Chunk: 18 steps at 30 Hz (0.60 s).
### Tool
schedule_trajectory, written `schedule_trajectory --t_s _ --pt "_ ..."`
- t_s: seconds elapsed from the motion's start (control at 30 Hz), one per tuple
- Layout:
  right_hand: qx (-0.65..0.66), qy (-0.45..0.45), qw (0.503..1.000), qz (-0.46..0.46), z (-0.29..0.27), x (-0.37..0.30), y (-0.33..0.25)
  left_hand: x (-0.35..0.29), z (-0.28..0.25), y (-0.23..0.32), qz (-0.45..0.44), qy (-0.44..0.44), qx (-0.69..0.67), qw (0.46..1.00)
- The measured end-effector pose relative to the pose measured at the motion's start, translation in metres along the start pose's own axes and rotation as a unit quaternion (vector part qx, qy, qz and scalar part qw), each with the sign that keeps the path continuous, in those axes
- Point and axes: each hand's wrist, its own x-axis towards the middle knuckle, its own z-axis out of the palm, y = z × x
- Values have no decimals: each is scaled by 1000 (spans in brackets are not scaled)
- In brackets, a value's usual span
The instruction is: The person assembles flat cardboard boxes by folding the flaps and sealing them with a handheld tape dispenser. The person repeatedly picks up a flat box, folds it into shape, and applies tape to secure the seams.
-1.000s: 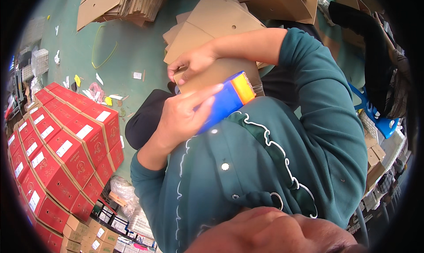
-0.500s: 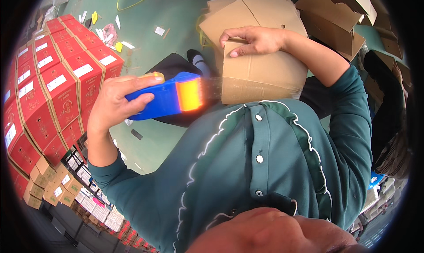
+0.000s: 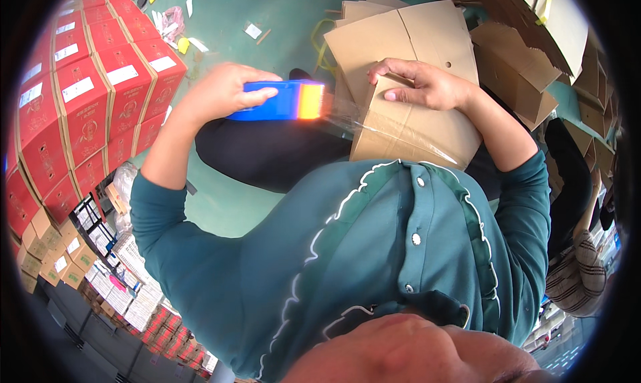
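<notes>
My left hand (image 3: 230,92) is closed around a blue tape dispenser (image 3: 270,101), whose orange-yellow front end points at a cardboard box. A strip of clear tape (image 3: 344,114) stretches from the dispenser to the near left edge of that brown box (image 3: 427,130), and shiny tape also lies across the box's near part. The box rests at my lap. At its far left edge, my right hand (image 3: 420,86) grips the cardboard between thumb and fingers.
Flattened cardboard sheets (image 3: 414,32) lie just beyond the box. Opened brown cartons (image 3: 517,66) are at the far right, near another person (image 3: 574,263). Strapped red boxes (image 3: 87,109) are stacked on the left. Paper scraps (image 3: 252,30) litter the green floor (image 3: 287,22).
My left hand has moved the dispenser farther from my body, so the tape now slants to the box. My right hand keeps its hold. The whole view has shifted slightly.
</notes>
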Motion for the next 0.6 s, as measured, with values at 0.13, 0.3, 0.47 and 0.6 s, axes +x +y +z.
schedule_trajectory --t_s 0.13,0.3,0.47,0.6 --pt "0 -15 1000 0 -3 5 5 45 46 -3 93 17 63 993" --pt "-83 -23 996 -35 -3 2 -2 74 67 22 61 12 148 987" --pt "-175 13 984 -38 -1 -2 -16 94 111 -4 20 -29 293 955" --pt "-260 77 962 2 1 -22 -18 43 93 26 65 147 296 942"
